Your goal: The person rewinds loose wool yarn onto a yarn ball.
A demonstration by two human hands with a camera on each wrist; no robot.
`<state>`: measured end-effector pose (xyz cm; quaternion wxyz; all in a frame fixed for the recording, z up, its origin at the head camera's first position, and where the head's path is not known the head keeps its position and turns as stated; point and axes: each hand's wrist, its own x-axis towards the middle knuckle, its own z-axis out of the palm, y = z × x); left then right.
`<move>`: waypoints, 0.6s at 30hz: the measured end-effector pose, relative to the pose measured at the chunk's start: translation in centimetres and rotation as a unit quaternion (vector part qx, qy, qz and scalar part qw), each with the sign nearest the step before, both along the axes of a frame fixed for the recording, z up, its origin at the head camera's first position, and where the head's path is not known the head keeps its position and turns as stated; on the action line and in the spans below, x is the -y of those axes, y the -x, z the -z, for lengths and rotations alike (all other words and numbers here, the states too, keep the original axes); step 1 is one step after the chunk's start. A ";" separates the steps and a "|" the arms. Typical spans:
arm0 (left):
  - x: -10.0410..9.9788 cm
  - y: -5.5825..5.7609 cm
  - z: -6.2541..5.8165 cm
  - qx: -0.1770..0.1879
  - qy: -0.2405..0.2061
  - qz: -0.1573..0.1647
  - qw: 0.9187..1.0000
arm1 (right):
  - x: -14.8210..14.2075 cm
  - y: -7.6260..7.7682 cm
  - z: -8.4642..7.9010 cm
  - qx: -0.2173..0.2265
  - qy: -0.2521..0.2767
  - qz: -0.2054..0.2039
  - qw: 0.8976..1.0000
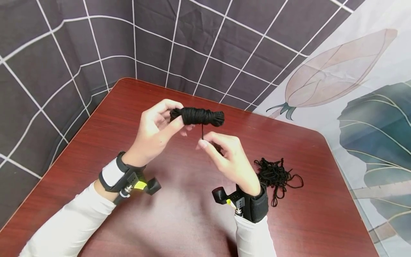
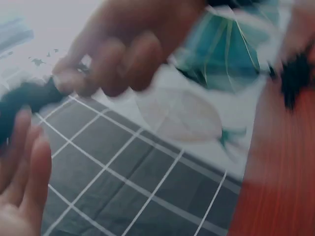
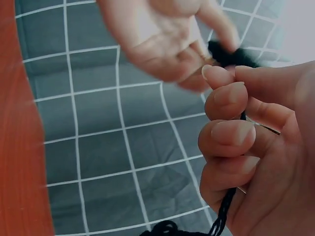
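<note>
My left hand (image 1: 154, 126) grips one end of a bundle of black cord (image 1: 200, 116), thumb in front and fingers behind. The bundle lies level, with turns of cord wrapped round its middle and folded loops showing at its right end. From its underside a single strand runs down to my right hand (image 1: 226, 153), which pinches it between thumb and forefinger. In the right wrist view the other fingers (image 3: 229, 135) curl over the cord, and its tail (image 3: 224, 211) hangs below the palm. The left wrist view is blurred.
A loose tangle of black cord (image 1: 274, 175) lies on the reddish-brown table (image 1: 179, 214), right of my right wrist. A dark cloth with white grid lines (image 1: 205, 46) hangs behind and to the left. A cloth with a leaf and flower print (image 1: 324, 82) hangs at the right.
</note>
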<state>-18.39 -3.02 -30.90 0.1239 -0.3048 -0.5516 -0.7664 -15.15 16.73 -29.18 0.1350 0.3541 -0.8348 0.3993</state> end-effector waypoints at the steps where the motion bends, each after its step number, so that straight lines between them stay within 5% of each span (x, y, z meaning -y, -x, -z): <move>1: 0.0 0.1 0.1 -0.007 0.012 -0.026 1.000 | 0.0 -0.2 -0.2 -0.002 -0.001 0.001 1.000; 5: -0.1 0.5 0.4 -0.018 0.073 -0.096 0.992 | -0.4 -1.1 -1.2 -0.027 0.008 0.016 0.999; 8: -0.1 0.7 0.6 -0.015 0.125 -0.102 0.987 | -1.2 -1.6 -1.8 -0.050 0.033 0.031 0.998; 13: -0.1 0.8 0.8 -0.020 0.206 -0.072 0.976 | -2.1 -2.1 -2.5 -0.075 0.107 0.049 0.990; 18: -0.1 0.7 1.0 -0.020 0.233 -0.001 0.972 | -2.5 -2.1 -2.7 -0.073 0.199 0.020 0.977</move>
